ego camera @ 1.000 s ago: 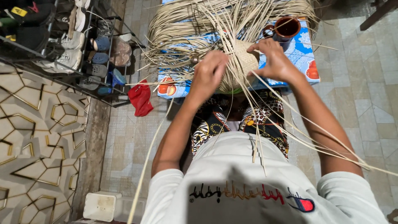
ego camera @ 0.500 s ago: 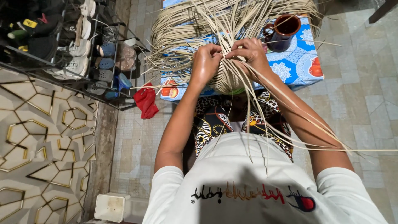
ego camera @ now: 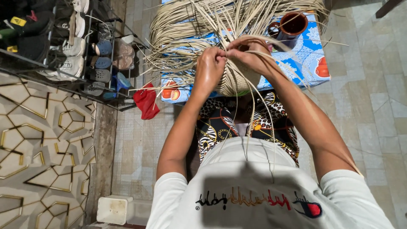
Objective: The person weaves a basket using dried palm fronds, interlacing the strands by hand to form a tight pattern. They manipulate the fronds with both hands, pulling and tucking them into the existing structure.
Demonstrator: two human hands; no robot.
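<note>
My left hand & right hand both pinched shut on straw strands, atop half-woven basket.

- two hands are showing, a left hand and a right hand, both gripping strands
- one woven basket is sitting between them
- one brown cup is standing on one blue patterned cloth
- one red rag is lying on the floor
- one white tub is resting below
- one shoe rack is holding many shoes, too crowded to count
</note>
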